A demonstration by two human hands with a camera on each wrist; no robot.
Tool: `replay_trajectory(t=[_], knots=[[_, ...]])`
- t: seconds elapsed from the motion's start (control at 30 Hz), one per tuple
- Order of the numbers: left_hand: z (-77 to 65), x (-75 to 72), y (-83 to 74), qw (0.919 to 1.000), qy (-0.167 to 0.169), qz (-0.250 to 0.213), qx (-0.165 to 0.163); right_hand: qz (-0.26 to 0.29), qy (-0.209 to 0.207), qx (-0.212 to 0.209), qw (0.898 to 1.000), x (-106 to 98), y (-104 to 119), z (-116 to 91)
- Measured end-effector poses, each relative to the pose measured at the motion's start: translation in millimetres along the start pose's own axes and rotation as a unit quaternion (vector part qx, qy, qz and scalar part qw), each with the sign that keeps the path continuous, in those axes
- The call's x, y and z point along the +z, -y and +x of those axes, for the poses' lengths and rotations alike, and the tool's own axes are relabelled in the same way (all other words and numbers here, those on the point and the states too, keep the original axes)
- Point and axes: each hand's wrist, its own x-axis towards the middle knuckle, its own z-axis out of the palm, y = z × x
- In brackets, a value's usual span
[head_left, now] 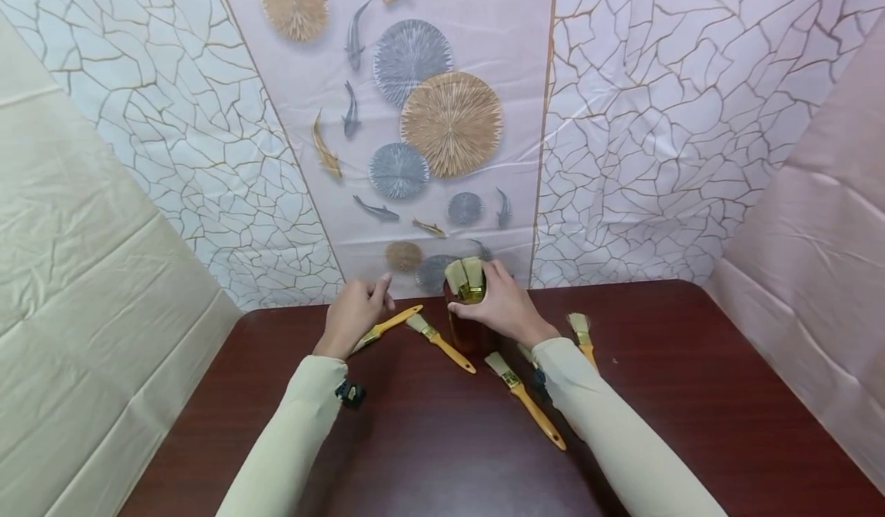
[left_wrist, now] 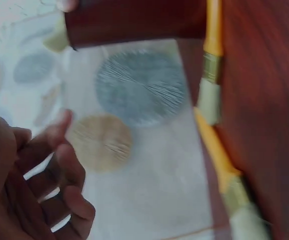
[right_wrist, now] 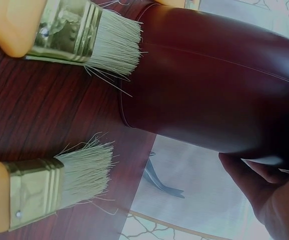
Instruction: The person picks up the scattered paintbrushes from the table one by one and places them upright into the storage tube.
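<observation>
Head view | right hand (head_left: 503, 306) wraps round dark-red cup (head_left: 466, 334) of brushes (head_left: 473, 273), near back of table (head_left: 429, 455); left hand (head_left: 353, 313) loosely curled, empty | cup likely light, stiff, slick; hold by wall

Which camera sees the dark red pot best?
The right wrist view: the pot looks biggest there, its side mostly uncovered. The head view shows it partly behind the right hand, brushes poking out; the left wrist view shows only part, at the top edge.

Booth-like indoor spot w/ fish-print backdrop (head_left: 451, 121), side drapes (head_left: 90, 317), dk. table (head_left: 429, 440).
</observation>
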Motion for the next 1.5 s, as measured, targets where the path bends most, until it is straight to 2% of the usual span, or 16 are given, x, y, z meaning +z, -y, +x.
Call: replay_trajectory(t=[0.17,0.37,0.47,0.57,0.77,0.93,1.1,1.3,1.5], knots=[[0.4,13.8,27.4,0.9982,-0.007,0.033,-0.050,0.001,-0.001,0.000,1.000,1.9,-0.6,0.5],[2.6,36.2,54.3,0.9923,0.003,0.061,-0.108,-0.004,0.001,0.001,1.000,1.7,-0.9,0.1],[2.3,45.8,64.5,0.9913,0.004,0.066,-0.114,-0.002,0.003,0.001,1.000,2.5,0.4,-0.6],[2.1,49.5,69.4,0.9916,0.000,0.077,-0.104,0.003,0.002,0.000,1.000,3.4,1.9,-1.1],[2.0,45.3,72.7,0.9899,0.002,0.103,-0.097,0.002,-0.005,0.000,1.000,4.8,1.6,0.2],[-1.5,35.1,82.8,0.9863,0.003,0.116,-0.117,0.003,-0.003,-0.002,1.000,4.5,2.1,0.6],[-5.2,23.3,93.2,0.9822,0.026,0.136,-0.127,-0.010,-0.008,0.002,1.000,3.3,1.1,1.1],[-12.2,15.4,98.9,0.9834,0.062,0.136,-0.103,-0.008,-0.004,0.001,1.000,2.0,-1.1,2.5],[-21.1,17.2,90.6,0.9883,0.096,0.100,-0.063,-0.003,-0.002,-0.002,1.000,2.9,-2.1,2.9]])
